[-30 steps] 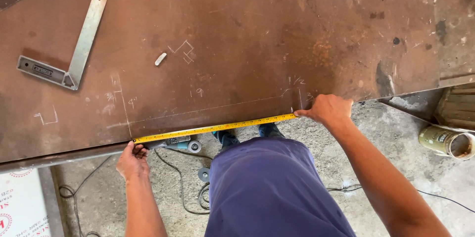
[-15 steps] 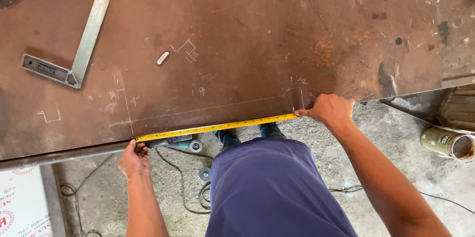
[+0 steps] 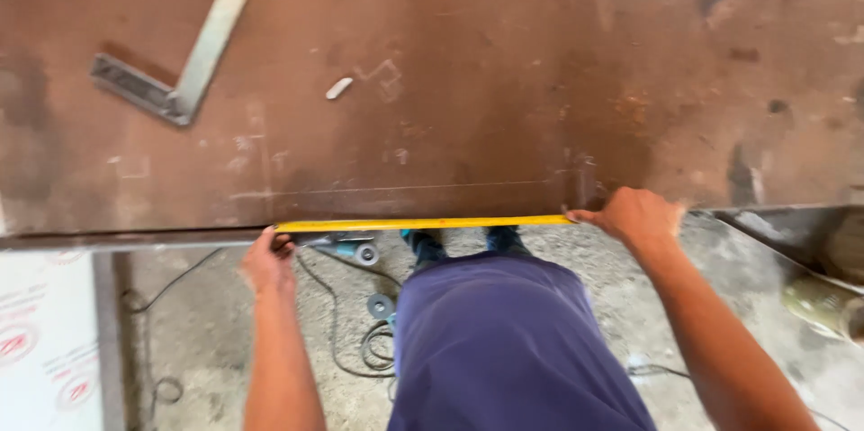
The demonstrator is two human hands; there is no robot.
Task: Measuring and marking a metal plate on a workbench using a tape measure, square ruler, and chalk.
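Left hand (image 3: 268,262) and right hand (image 3: 637,217) pinch a yellow tape measure (image 3: 423,224) stretched along the rusty counter (image 3: 504,80) edge, lower centre.

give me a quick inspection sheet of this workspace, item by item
surface: rusty brown steel plate with faint chalk marks and a scribed line near its front edge
job's things: yellow tape measure stretched along the plate's front edge
clutter: metal try square and a chalk stick lying on the plate
grippers: left hand holds one tape end, right hand pins the other at the edge
cables: black cable looped on the floor
surroundings: concrete floor, angle grinder and loose discs below the plate
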